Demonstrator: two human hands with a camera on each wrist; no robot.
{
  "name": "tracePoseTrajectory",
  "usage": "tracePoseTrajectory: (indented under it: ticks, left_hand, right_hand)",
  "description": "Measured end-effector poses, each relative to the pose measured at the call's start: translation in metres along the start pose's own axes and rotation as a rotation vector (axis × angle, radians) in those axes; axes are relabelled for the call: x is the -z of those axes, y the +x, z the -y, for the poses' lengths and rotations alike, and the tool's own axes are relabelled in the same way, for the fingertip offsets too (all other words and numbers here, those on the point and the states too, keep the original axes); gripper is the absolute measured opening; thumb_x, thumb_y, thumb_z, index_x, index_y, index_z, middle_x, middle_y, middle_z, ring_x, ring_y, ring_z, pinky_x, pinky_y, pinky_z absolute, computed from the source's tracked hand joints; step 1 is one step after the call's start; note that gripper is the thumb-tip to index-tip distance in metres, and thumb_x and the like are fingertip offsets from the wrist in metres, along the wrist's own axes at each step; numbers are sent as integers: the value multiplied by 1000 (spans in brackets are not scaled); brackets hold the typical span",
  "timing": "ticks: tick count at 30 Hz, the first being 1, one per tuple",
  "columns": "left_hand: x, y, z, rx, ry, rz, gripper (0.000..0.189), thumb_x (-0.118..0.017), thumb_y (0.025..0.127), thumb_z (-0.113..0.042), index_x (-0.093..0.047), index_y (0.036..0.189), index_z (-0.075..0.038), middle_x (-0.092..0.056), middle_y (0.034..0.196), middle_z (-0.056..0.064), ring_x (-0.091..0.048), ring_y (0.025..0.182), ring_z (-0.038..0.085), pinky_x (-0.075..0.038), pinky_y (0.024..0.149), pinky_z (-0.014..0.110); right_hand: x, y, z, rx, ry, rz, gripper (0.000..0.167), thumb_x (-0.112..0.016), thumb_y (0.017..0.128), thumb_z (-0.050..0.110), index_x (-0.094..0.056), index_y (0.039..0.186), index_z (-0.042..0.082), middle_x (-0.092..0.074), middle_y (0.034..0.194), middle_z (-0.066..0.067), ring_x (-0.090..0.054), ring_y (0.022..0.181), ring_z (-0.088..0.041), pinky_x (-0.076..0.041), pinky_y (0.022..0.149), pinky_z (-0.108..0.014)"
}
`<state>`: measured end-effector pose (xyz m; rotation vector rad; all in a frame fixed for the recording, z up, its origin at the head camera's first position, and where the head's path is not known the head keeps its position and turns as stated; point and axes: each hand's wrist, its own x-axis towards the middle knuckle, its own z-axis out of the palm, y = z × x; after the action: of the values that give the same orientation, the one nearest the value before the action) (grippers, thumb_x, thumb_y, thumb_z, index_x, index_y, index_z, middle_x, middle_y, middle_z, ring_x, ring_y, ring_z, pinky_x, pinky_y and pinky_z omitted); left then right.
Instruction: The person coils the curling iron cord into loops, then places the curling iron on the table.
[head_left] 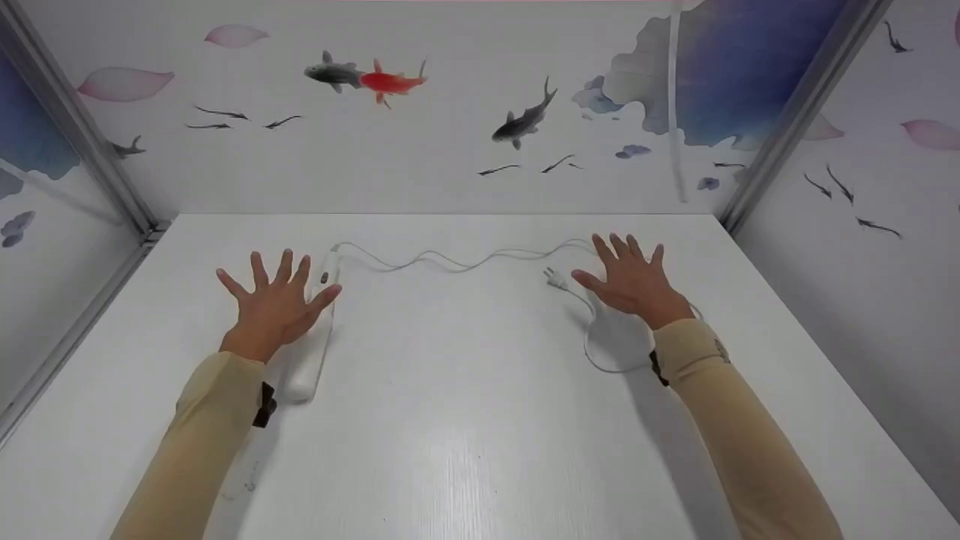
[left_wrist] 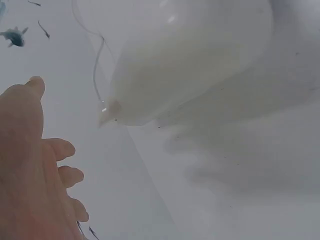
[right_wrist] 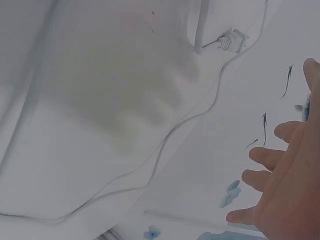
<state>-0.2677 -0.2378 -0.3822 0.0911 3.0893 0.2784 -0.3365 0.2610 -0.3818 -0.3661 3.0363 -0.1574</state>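
A long white bar with a small reddish-brown switch, which looks like a power strip [head_left: 301,379], lies lengthwise on the left of the white table. My left hand [head_left: 274,311] is over its left side with fingers spread, holding nothing. From the bar's far end a white cord [head_left: 465,268] runs wavily to the right. My right hand [head_left: 634,281], also spread and holding nothing, hovers above the cord's right-hand part and hides some of it. Just left of that thumb lies a two-pin plug [head_left: 555,278]. The right wrist view shows the plug [right_wrist: 233,41] apart from the right hand [right_wrist: 290,170].
A white wall panel [head_left: 420,165] with painted fish stands along the table's back edge. Side panels [head_left: 862,247] rise at left and right, with metal posts [head_left: 810,112] at the corners. Both forearms cast shadows on the tabletop [head_left: 450,420].
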Motion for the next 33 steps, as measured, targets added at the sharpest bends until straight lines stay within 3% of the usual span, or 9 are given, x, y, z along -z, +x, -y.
tracePoseTrajectory:
  ticks: [7, 15, 20, 25, 27, 33]
  left_hand:
    - [-12, -10, 7, 26, -85, 47, 92, -22, 99, -72, -8, 161, -5, -5, 164, 31, 7, 145, 65, 17, 99, 85]
    - [-26, -22, 9, 85, -290, 68, 92, -21, 101, -70, 0, 160, -2, -3, 163, 32, 4, 144, 66, 10, 102, 85]
    - [-32, -31, 10, 143, -439, 81, 90, -27, 103, -64, 2, 160, -1, -4, 163, 33, 2, 146, 62, 7, 106, 83]
    - [-36, -30, 8, 183, -568, 120, 88, -32, 103, -61, 5, 161, -6, -7, 164, 30, -13, 150, 53, -13, 115, 73]
    - [-36, -29, 8, 181, -589, 123, 87, -34, 104, -59, 6, 161, -7, -7, 164, 31, -15, 150, 52, -20, 116, 69]
    - [-32, -25, 0, 214, -604, 171, 86, -40, 105, -51, 4, 159, 0, -12, 162, 33, -19, 149, 53, -25, 114, 69]
  right_hand:
    - [-13, -3, 4, -41, 153, 27, 88, -28, 103, 65, -5, 161, 3, -16, 162, -32, -21, 148, -52, -16, 114, -74]
    - [-28, -9, 16, -76, 269, 115, 83, -36, 105, 54, -9, 159, -4, -15, 159, -37, -27, 145, -53, -28, 116, -63]
    - [-35, -13, 23, -90, 309, 196, 85, -40, 105, 50, -5, 158, -7, -7, 160, -38, -20, 148, -52, -24, 118, -63]
    - [-39, -16, 28, -142, 356, 214, 82, -42, 105, 46, -11, 157, -9, -9, 161, -37, -12, 151, -50, -19, 121, -61]
    - [-41, -15, 28, -159, 358, 204, 79, -43, 105, 45, -17, 156, -9, -14, 159, -37, -13, 150, -50, -20, 121, -60]
    - [-43, -15, 25, -211, 412, 206, 76, -47, 104, 43, -24, 153, -10, -17, 157, -37, -17, 148, -52, -22, 120, -61]
